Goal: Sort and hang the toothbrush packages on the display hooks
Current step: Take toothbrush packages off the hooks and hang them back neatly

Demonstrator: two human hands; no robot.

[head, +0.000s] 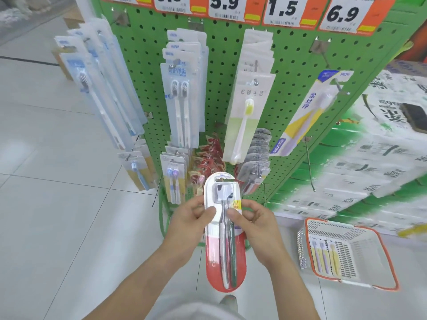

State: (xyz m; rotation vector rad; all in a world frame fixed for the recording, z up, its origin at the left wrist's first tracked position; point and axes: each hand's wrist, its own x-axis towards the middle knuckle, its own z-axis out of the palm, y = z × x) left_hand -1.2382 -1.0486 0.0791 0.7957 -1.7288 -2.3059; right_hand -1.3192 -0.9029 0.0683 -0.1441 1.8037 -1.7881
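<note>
Both my hands hold one long red and white toothbrush package [225,255] upright in front of the green pegboard [221,65]. My left hand [191,220] pinches its left edge with thumb on the front. Gripping the right edge is my right hand [251,225]. Two dark brushes show through the package's blister. Above it, filled hooks carry blue twin packs [182,88], pale green single packs [247,107] and a yellow and white pack [309,112]. A bare hook [309,162] sticks out low on the right.
A white basket with an orange rim [346,252] stands on the floor at the right, with a few toothbrush packs inside. Stacked white and green cartons [381,146] fill the right side. Grey floor tiles [57,192] spread to the left. Price tags [284,10] line the board's top.
</note>
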